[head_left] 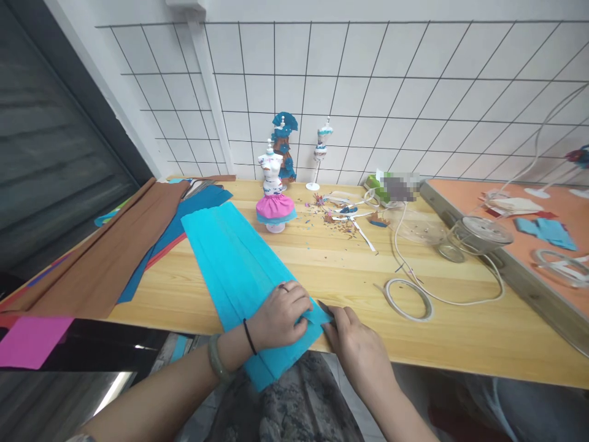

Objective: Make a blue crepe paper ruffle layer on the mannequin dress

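A long turquoise crepe paper sheet (239,255) with lengthwise creases lies slantwise on the table, its near end hanging over the front edge. My left hand (283,313) rests on the sheet's near part, fingers curled and pinching the paper. Close by on the right, my right hand (356,344) is closed at the sheet's right edge. From its fingers a small dark pointed blade (326,306) sticks out toward the left hand, against the paper edge. The blade's handle is hidden in the hand, so I cannot tell the tool's full shape.
Brown crepe paper (105,252) and other coloured sheets lie left. Behind stands a small dress form (271,175) in a pink skirt, with two more forms. Paper scraps (343,224), a tape roll (408,299), a white cord (460,302) and a clear jar (451,250) are right.
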The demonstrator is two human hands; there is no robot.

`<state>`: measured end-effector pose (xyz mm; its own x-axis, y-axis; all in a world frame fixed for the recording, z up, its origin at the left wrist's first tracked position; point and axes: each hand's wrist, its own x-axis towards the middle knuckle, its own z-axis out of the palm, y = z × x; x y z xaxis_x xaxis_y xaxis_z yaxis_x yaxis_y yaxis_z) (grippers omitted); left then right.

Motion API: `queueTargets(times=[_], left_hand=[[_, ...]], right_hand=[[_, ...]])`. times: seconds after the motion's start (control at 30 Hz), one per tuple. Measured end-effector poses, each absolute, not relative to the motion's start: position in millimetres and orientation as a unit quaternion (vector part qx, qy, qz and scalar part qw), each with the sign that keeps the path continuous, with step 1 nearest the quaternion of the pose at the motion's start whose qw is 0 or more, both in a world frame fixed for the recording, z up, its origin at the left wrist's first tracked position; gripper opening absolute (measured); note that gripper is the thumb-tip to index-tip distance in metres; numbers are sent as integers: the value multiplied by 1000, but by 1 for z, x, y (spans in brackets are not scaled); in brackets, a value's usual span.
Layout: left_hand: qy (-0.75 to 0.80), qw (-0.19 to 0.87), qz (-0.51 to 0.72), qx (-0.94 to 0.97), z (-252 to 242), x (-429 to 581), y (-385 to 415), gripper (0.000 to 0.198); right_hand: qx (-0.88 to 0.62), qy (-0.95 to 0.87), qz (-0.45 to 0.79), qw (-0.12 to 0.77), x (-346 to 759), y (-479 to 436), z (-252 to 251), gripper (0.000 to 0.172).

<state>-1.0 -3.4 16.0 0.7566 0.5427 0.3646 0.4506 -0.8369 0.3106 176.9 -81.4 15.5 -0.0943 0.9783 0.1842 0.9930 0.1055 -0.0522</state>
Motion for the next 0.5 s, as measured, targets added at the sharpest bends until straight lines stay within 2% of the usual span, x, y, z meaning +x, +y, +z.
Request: queueTargets(times=[0.2,0.5], left_hand=[[270,95,222,932,14,-2,-3,6],[264,83,243,930,15,-2,-4,5]], right_hand=[[-655,-743,-44,127,180,-84,12,30],[-647,-747,-39,151,182,-83,12,32]])
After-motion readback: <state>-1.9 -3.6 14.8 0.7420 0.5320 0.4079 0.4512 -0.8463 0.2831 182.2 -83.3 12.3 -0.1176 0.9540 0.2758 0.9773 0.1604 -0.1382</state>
